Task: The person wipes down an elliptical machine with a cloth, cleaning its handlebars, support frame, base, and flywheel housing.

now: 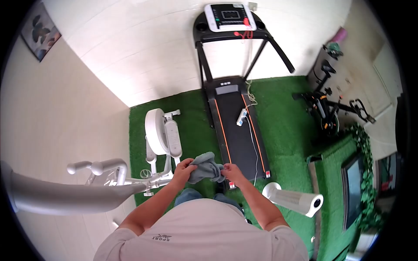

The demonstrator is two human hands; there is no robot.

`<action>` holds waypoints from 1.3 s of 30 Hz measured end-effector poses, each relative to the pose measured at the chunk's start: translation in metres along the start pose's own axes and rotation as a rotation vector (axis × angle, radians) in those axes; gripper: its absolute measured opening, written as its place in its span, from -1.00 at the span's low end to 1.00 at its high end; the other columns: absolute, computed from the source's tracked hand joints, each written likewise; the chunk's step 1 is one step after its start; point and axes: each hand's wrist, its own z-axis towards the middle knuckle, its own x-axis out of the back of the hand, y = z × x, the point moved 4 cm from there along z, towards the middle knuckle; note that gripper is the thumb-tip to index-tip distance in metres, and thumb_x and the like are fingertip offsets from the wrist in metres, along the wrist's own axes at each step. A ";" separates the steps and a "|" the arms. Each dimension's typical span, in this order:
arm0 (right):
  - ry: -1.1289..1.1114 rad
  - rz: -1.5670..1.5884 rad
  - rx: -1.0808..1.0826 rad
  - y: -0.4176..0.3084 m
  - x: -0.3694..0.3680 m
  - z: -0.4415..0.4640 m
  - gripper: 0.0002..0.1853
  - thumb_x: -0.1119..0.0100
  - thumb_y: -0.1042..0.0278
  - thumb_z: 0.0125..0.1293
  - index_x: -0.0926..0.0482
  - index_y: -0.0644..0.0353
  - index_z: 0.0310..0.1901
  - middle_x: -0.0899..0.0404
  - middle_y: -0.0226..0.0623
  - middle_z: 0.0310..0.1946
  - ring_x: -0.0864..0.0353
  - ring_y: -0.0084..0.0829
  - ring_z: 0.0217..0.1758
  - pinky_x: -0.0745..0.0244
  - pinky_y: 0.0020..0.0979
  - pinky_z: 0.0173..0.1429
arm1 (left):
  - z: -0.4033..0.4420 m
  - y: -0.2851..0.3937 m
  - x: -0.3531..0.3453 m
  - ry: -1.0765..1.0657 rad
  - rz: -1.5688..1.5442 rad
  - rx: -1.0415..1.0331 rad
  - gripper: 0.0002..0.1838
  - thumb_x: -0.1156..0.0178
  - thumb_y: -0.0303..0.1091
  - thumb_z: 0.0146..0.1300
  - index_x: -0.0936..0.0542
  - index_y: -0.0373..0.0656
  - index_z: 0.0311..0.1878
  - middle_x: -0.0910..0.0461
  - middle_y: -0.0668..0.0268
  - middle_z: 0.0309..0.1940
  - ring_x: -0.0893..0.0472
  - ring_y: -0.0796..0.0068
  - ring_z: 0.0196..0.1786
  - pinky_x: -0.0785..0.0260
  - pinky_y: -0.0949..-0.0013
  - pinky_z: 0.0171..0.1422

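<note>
A crumpled grey-blue cloth (205, 167) hangs between my two hands, in front of my body. My left hand (184, 170) grips its left edge, with the fingers closed on it. At the other side, my right hand (232, 172) pinches the cloth's right edge. Some of the fingertips are hidden by the folds. Beyond the cloth stands a treadmill (235, 135) with a dark belt and orange side lines. To the left of my hands is a white elliptical trainer (157, 132), and its thick pale handle arm reaches in from the left edge.
A white power strip (242, 117) with a cable lies on the treadmill belt. A white tower-shaped appliance (292, 201) stands at the right. Farther right is a black exercise bike (324, 108). Green turf (278, 113) covers the floor, and leafy vines hang by a framed panel (352, 191).
</note>
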 end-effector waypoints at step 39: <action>-1.688 -0.004 -0.227 -0.246 -0.232 0.214 -0.28 -0.50 0.30 0.11 -0.43 0.26 0.30 -0.60 -0.31 0.11 -0.61 -0.49 0.08 -0.58 -0.44 0.14 | 0.036 0.049 0.122 1.156 -0.193 -0.079 -0.62 -0.29 -0.36 0.37 -0.49 -0.31 0.16 -0.63 0.32 -0.13 -0.55 0.64 -0.09 -0.43 0.51 0.02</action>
